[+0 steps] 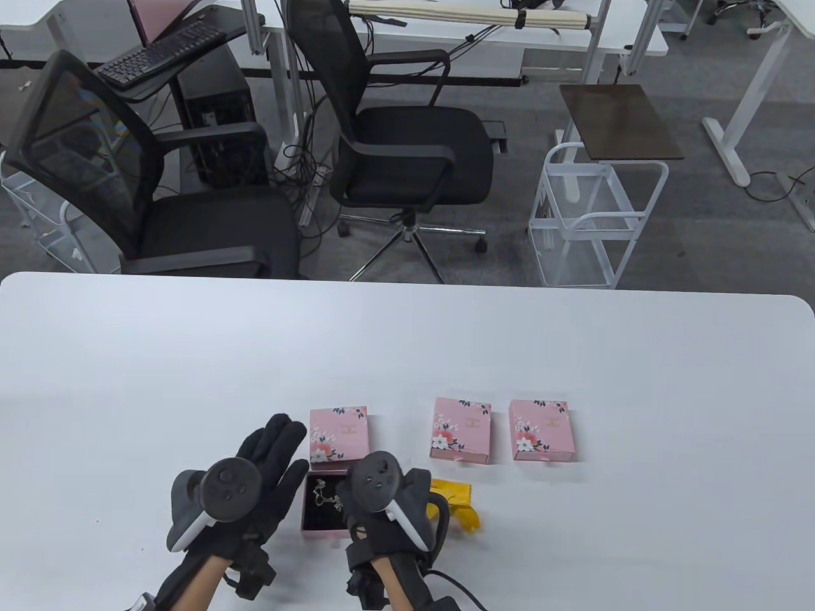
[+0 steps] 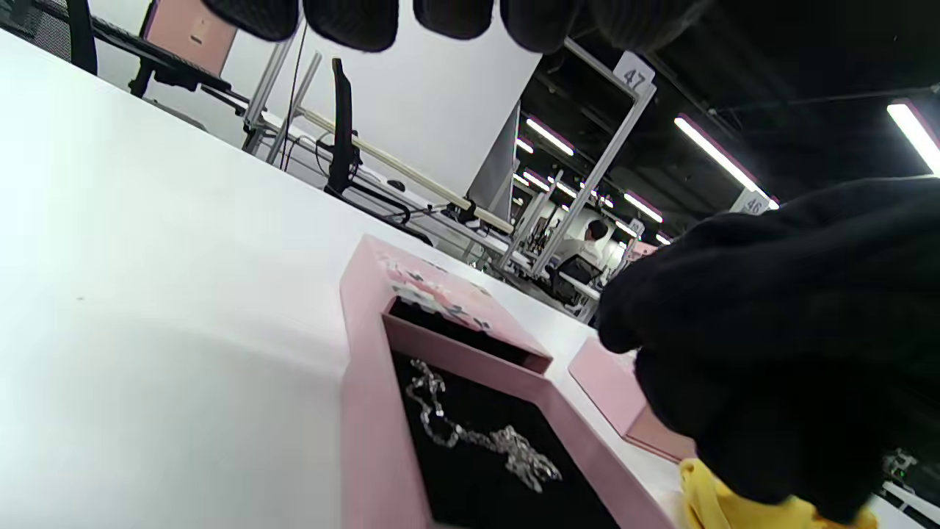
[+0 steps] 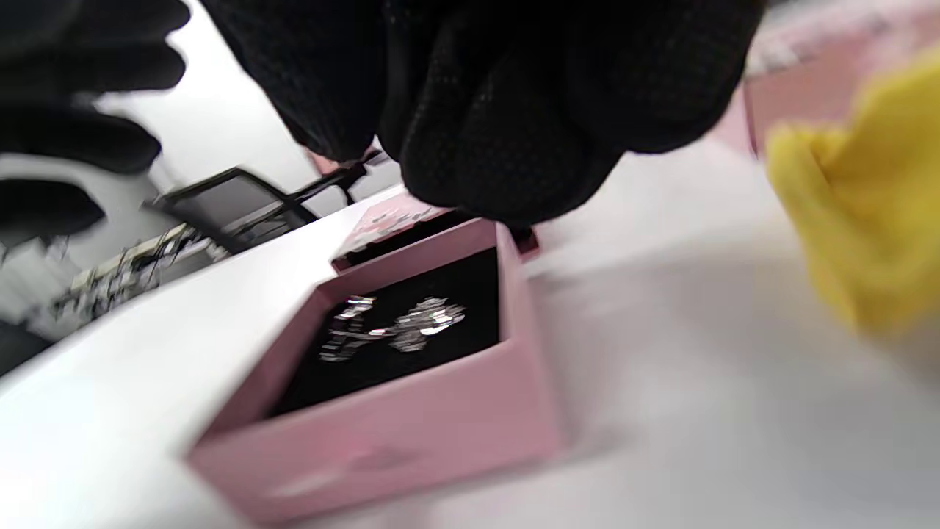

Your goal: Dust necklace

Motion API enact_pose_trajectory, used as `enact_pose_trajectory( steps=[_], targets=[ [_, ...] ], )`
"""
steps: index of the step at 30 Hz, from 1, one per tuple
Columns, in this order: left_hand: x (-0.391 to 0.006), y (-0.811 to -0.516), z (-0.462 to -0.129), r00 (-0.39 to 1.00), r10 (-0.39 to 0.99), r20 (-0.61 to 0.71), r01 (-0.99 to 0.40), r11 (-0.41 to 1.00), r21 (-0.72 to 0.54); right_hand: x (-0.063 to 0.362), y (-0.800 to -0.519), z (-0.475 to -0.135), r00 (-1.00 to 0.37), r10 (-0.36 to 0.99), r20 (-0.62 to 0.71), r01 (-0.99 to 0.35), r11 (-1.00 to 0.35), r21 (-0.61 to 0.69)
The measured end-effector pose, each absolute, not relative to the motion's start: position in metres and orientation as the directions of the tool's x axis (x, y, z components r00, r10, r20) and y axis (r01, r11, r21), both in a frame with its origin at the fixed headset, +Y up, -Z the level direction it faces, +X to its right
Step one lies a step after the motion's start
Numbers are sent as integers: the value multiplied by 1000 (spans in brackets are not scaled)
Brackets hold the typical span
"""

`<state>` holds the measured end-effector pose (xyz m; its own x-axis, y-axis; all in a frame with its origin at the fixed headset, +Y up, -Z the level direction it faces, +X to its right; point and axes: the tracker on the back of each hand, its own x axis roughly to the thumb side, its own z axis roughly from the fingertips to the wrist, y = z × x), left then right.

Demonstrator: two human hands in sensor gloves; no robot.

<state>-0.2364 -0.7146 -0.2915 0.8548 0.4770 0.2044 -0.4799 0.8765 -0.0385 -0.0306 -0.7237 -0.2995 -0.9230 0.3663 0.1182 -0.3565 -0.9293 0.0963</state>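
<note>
A thin silver chain necklace (image 3: 393,329) is seen lying in an open pink cardboard drawer box (image 1: 321,531); the left hand (image 1: 255,490) is held spread beside it; the right hand (image 1: 388,509) is bunched above, its grip indiscernible.

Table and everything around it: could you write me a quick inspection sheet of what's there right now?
Surface: white table, bare across its far half.
Job's things: silver necklace lying on black lining in the pulled-out pink drawer; yellow cloth beside it.
Clutter: two closed pink boxes further right.
Grippers: left hand open beside the drawer; right hand over the drawer's right edge, grip unclear.
Cables: a black lead trails from the right wrist.
Surroundings: office chairs, white wire cart, desks.
</note>
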Motion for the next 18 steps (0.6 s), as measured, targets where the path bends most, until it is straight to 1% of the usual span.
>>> enact_pose_trajectory(
  steps=[1,3,5,7,10,15,18],
  targets=[
    [-239,-716,-291,861,470,193,-469,882,-54,-36,-726,-299,-953,263,153,-257,-965,57],
    [-240,-717,-292,859,475,192,-475,879,-52,-39,-730,-298,-959,193,206,-190,-981,34],
    [-240,-716,-292,848,493,196,-492,869,-58,-40,-733,-297,-953,193,235,-191,-981,32],
    [-238,-714,-291,846,492,206,-493,869,-48,-43,-735,-296,-954,186,235,-174,-982,71],
    [-235,-713,-289,851,477,220,-481,876,-38,-49,-741,-295,-961,120,250,-94,-989,115],
    [-235,-714,-287,856,466,223,-472,881,-32,-59,-750,-294,-968,4,252,25,-994,110],
    [-235,-714,-287,859,460,225,-466,884,-25,-61,-751,-294,-970,5,244,20,-995,103]
  ],
)
